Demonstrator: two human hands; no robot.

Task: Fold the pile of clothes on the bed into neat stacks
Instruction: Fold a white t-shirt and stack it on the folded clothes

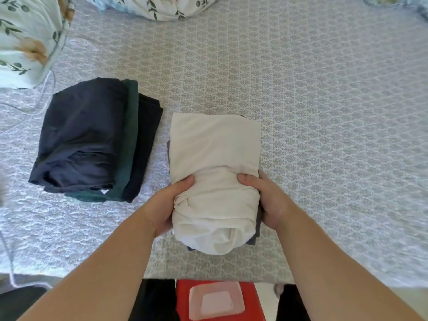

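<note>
A folded white garment (214, 154) lies on top of a small stack in front of me; grey and dark cloth edges (257, 225) show under it. My left hand (165, 205) grips the stack's near left side, thumb on top of the white cloth. My right hand (266, 200) grips the near right side the same way. To the left sits a second stack of folded dark clothes (92, 140): navy on top, dark green and black beneath.
The bed (324, 135) has a grey-blue patterned cover. Floral pillows lie at the far left (25, 38) and far centre (157, 5). A red stool with a pale pink container (215, 300) stands below the bed's near edge.
</note>
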